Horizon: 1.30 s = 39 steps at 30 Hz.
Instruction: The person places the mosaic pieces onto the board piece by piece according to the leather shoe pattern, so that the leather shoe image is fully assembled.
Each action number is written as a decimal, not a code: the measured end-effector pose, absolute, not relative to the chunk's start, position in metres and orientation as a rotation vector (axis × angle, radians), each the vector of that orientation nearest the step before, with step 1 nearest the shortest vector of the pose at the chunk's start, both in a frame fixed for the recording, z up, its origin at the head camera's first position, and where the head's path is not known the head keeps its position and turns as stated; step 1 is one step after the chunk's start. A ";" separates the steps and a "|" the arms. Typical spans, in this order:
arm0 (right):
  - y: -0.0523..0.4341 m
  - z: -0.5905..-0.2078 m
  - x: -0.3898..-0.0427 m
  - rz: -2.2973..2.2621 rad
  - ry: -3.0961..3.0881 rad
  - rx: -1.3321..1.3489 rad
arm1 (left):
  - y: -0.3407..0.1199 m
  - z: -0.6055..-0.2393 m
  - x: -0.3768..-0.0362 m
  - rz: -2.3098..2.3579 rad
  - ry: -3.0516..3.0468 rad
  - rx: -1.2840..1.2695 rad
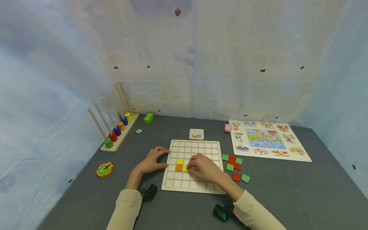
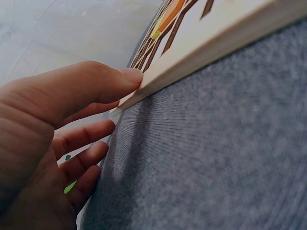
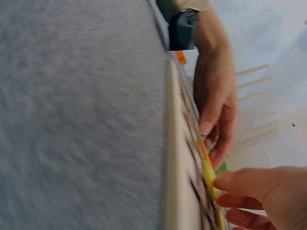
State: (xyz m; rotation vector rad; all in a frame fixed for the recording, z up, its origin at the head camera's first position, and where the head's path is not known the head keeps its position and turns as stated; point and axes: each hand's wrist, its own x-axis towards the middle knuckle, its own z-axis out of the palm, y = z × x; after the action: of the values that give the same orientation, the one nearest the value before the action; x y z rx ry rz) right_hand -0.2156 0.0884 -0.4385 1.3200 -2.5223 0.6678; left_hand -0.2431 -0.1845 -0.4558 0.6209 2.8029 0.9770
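A pale wooden grid board (image 1: 177,184) lies on the dark table. My left hand (image 1: 150,160) is at its left edge, with the thumb (image 2: 129,76) touching the rim and the fingers loosely spread. Over the board's middle, my right hand (image 1: 204,168) has its fingertips and thumb on a yellow tile (image 1: 185,168), pinching it close to the grid; the fingers partly hide it. An orange tile (image 1: 179,167) sits directly left of that tile, and a yellow slant-sided tile (image 1: 180,161) sits above the orange one.
Loose red and green tiles (image 1: 236,177) lie right of the board. A small pattern card (image 1: 196,134) is behind it. Further off are a picture puzzle board (image 1: 296,156), a pink pig figure (image 1: 227,128), a peg stacker (image 1: 122,137), a green block (image 1: 148,118), a chip (image 1: 139,131) and an orange-green toy (image 1: 104,169).
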 end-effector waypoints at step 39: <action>0.233 -0.389 -0.225 0.845 -2.991 0.920 | -0.185 -0.455 -0.243 0.988 2.789 0.630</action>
State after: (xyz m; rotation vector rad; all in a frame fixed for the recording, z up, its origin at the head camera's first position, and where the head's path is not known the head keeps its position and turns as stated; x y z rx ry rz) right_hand -0.2255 0.2325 -0.3886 0.9197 -2.9912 0.8448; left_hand -0.2428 -0.1851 -0.4553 0.6305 2.7886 0.9878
